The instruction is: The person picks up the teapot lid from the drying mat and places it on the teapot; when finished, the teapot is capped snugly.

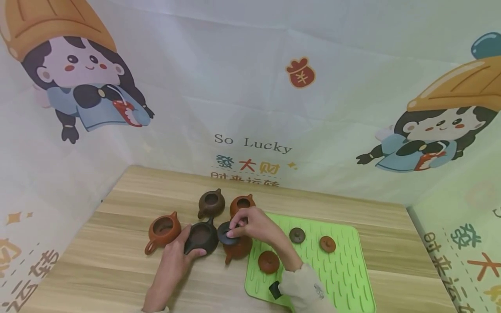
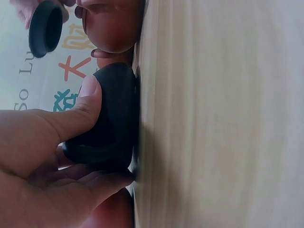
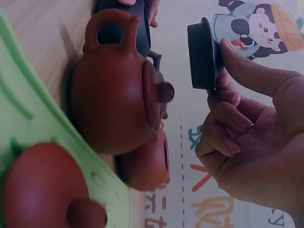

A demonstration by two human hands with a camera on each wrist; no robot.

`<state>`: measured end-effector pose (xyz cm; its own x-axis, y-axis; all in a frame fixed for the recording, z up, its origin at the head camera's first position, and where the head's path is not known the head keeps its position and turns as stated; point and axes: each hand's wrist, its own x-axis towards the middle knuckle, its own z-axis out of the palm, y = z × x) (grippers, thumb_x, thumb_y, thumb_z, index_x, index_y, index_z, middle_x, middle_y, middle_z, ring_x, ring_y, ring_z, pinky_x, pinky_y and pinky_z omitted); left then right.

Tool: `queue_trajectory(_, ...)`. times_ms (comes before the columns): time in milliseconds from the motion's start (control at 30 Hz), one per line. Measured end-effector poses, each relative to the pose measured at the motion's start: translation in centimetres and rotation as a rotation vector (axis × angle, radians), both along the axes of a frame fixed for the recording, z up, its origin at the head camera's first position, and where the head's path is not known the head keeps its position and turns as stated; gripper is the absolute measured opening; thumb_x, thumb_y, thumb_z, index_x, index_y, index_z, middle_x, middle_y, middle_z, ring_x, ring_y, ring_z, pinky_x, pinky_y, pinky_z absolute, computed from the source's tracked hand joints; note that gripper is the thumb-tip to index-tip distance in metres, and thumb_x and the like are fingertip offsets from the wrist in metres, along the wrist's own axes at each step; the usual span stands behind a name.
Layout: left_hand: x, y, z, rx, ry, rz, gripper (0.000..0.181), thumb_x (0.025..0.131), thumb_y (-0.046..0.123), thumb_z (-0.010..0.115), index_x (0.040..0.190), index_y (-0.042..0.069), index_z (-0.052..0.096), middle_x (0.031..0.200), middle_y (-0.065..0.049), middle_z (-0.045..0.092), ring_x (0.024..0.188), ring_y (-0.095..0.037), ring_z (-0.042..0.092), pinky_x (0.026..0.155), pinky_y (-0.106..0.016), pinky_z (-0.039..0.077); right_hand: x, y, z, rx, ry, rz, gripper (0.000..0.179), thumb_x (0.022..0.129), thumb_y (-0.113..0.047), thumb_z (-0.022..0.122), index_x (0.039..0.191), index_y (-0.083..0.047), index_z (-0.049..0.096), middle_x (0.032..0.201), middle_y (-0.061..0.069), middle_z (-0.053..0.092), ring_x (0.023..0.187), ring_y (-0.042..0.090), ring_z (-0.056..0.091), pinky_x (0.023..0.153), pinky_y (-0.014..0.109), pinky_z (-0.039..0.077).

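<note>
My left hand (image 1: 176,256) grips a black teapot (image 1: 209,243) that stands lidless on the table, thumb on its near side. In the left wrist view the thumb lies against the black teapot (image 2: 116,109), with the fingers under and around its lower side. Between thumb and fingers, my right hand (image 1: 256,224) pinches a black lid (image 1: 224,234). The right wrist view shows this lid (image 3: 200,57) raised in the air, apart from the black teapot. Below and beside it sits a reddish-brown teapot (image 1: 239,250) with its own knobbed lid on, partly hidden in the head view.
Lidless teapots stand around: orange-brown (image 1: 164,231) at left, dark brown (image 1: 212,203) behind, another orange-brown (image 1: 238,203) behind the right hand. A green mat (image 1: 348,269) at right bears a dark lid (image 1: 297,235), an orange lid (image 1: 327,244) and a red-brown lid (image 1: 268,262).
</note>
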<state>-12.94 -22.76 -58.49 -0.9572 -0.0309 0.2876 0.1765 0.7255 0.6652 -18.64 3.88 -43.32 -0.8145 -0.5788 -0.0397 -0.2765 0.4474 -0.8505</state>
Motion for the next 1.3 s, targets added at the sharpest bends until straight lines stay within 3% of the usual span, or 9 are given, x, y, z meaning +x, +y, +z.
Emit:
queue_trajectory(200,0.0,0.1,0.2,0.003,0.003,0.004,0.088,0.077,0.023,0.098,0.151,-0.003,0.059,0.140,-0.036,0.068,0.123,-0.058,0.068,0.097,-0.069,0.057,-0.6,-1.3,0.0,0.003,0.011,0.023,0.014,0.090,-0.009,0.091,0.092,0.001,0.081,0.075,-0.008,0.053,0.067,0.003,0.044,0.066,0.018,0.039)
queue_trajectory(467,0.3,-0.1,0.3,-0.004,-0.038,0.001,0.088,0.080,0.023,0.097,0.153,-0.004,0.057,0.143,-0.036,0.066,0.126,-0.058,0.067,0.099,-0.069,0.056,-0.9,-3.8,0.3,0.061,0.055,-0.003,0.013,0.090,-0.013,0.091,0.091,-0.004,0.083,0.073,-0.007,0.058,0.068,0.004,0.047,0.065,0.018,0.038)
queue_trajectory(633,0.3,-0.1,0.5,-0.003,-0.038,0.003,0.086,0.081,0.022,0.097,0.152,-0.003,0.058,0.142,-0.035,0.067,0.125,-0.058,0.068,0.099,-0.069,0.056,-0.8,-5.8,-0.4,0.089,0.059,-0.020,0.014,0.089,-0.015,0.093,0.089,-0.006,0.083,0.074,-0.009,0.060,0.071,0.003,0.048,0.070,0.018,0.042)
queue_trajectory(900,0.2,0.1,0.8,0.018,-0.065,0.001,0.082,0.081,0.022,0.098,0.151,0.003,0.060,0.143,-0.032,0.068,0.126,-0.058,0.067,0.103,-0.071,0.054,-0.7,-7.6,-1.3,0.076,0.026,-0.028,0.013,0.088,-0.012,0.094,0.088,-0.004,0.083,0.070,-0.009,0.057,0.067,0.003,0.046,0.066,0.017,0.038)
queue_trajectory(1133,0.1,0.2,0.7,0.002,-0.001,0.001,0.083,0.078,0.022,0.099,0.148,-0.001,0.061,0.138,-0.031,0.071,0.122,-0.056,0.070,0.099,-0.070,0.055,-0.9,-8.5,-1.7,0.092,0.034,-0.021,0.012,0.089,-0.014,0.094,0.088,-0.006,0.084,0.073,-0.007,0.066,0.069,0.002,0.050,0.066,0.017,0.040)
queue_trajectory(1300,0.2,0.1,0.5,-0.006,0.021,0.001,0.082,0.077,0.021,0.100,0.146,-0.001,0.062,0.136,-0.031,0.072,0.119,-0.056,0.071,0.096,-0.070,0.056,-0.8,-8.8,-1.9,0.109,0.026,-0.029,0.012,0.089,-0.014,0.093,0.088,-0.007,0.084,0.071,-0.009,0.063,0.068,0.003,0.050,0.065,0.017,0.039)
